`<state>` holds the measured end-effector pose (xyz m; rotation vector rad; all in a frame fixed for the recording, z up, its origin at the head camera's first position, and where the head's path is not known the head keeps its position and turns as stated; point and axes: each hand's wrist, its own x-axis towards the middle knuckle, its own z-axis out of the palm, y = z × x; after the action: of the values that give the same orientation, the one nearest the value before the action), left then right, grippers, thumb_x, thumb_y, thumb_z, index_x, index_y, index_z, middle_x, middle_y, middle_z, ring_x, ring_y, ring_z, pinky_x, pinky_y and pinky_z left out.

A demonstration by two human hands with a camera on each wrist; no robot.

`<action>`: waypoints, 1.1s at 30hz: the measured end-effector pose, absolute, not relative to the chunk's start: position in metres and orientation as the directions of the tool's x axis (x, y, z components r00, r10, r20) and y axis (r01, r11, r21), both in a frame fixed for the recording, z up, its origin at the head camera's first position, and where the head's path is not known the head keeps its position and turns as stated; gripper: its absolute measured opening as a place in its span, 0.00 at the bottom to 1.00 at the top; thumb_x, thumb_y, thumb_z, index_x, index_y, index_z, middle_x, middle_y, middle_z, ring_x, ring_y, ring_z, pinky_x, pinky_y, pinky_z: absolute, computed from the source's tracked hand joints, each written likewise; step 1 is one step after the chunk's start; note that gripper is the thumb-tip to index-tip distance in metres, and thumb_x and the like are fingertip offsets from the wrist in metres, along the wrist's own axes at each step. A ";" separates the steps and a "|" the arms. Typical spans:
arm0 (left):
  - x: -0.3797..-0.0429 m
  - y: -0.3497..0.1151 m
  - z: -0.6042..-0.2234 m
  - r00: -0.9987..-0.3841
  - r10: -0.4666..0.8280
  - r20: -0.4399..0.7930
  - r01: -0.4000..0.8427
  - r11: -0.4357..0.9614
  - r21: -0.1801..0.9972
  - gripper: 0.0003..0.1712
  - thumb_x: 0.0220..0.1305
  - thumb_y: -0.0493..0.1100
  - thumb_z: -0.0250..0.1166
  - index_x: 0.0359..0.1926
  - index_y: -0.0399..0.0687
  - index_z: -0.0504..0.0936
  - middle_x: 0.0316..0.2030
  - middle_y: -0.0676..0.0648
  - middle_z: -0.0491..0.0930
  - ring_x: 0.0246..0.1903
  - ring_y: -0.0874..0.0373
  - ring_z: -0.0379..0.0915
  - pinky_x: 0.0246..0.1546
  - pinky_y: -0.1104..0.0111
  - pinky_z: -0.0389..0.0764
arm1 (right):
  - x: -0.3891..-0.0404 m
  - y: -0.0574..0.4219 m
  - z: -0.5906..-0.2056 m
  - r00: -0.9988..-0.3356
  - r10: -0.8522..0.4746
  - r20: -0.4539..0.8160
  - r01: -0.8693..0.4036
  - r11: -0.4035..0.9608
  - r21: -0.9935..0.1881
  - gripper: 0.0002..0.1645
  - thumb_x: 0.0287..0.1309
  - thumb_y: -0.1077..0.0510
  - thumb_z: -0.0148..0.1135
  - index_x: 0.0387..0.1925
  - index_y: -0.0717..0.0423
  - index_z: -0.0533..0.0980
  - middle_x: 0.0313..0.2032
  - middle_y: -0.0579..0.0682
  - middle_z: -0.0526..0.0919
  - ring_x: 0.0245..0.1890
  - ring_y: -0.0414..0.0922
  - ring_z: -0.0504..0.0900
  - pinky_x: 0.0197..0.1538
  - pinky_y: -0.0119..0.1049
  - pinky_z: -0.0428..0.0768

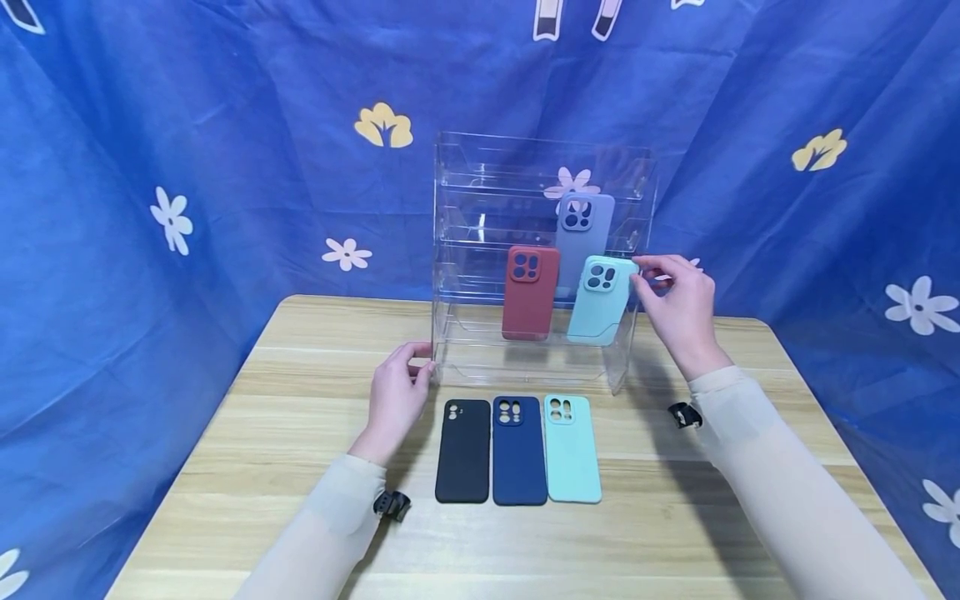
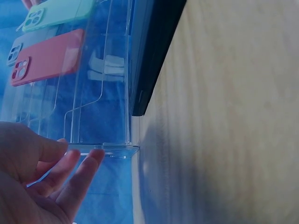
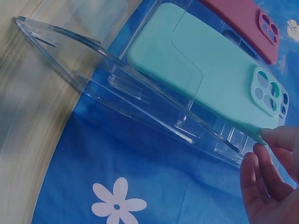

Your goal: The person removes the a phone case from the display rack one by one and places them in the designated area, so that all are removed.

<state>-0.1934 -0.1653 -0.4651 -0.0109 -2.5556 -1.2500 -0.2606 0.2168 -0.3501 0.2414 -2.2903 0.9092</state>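
Resting in clear rack (image 1: pixel 472 296): three phone cases (image 1: pixel 529 304)

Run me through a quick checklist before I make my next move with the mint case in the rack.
1. Left hand at the side edge of the clear rack: ok.
2. Left hand's grip firm enough to steady the clear rack: cannot tell.
3. Right hand on the racked mint case: ok, at its upper corner.
4. Racked mint case's lower end behind the front lip: ok.
5. Racked mint case straight: not ok, it leans more than the red case beside it.
6. Black case, dark blue case and loose mint case flat on the table, not overlapping: ok.
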 end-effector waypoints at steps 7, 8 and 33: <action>-0.193 -0.165 -0.465 -0.957 -0.123 0.263 0.132 0.622 0.772 0.16 0.70 0.36 0.66 0.57 0.44 0.82 0.53 0.44 0.86 0.37 0.50 0.88 0.36 0.58 0.89 | -0.258 0.220 -0.349 -0.778 0.077 0.623 -0.379 0.734 -0.564 0.12 0.62 0.60 0.73 0.47 0.55 0.88 0.39 0.52 0.90 0.36 0.43 0.86 0.42 0.13 0.75; -0.193 -0.165 -0.464 -0.957 -0.124 0.264 0.131 0.623 0.771 0.16 0.70 0.36 0.66 0.57 0.44 0.82 0.53 0.44 0.86 0.37 0.50 0.88 0.36 0.58 0.89 | -0.257 0.221 -0.349 -0.779 0.080 0.621 -0.378 0.731 -0.568 0.12 0.61 0.60 0.74 0.47 0.55 0.88 0.39 0.52 0.90 0.36 0.43 0.86 0.42 0.14 0.75; -0.194 -0.164 -0.467 -0.952 -0.127 0.280 0.143 0.623 0.769 0.16 0.69 0.35 0.67 0.56 0.44 0.83 0.53 0.44 0.86 0.37 0.49 0.88 0.37 0.57 0.89 | -0.231 0.210 -0.321 -0.784 0.152 0.602 -0.441 0.546 -0.712 0.11 0.58 0.62 0.76 0.44 0.54 0.89 0.37 0.57 0.90 0.31 0.30 0.85 0.42 0.21 0.81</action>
<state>-0.1938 -0.1640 -0.4666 -0.0123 -2.5416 -1.2431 -0.2310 0.2102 -0.3209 0.2321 -2.1592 1.2323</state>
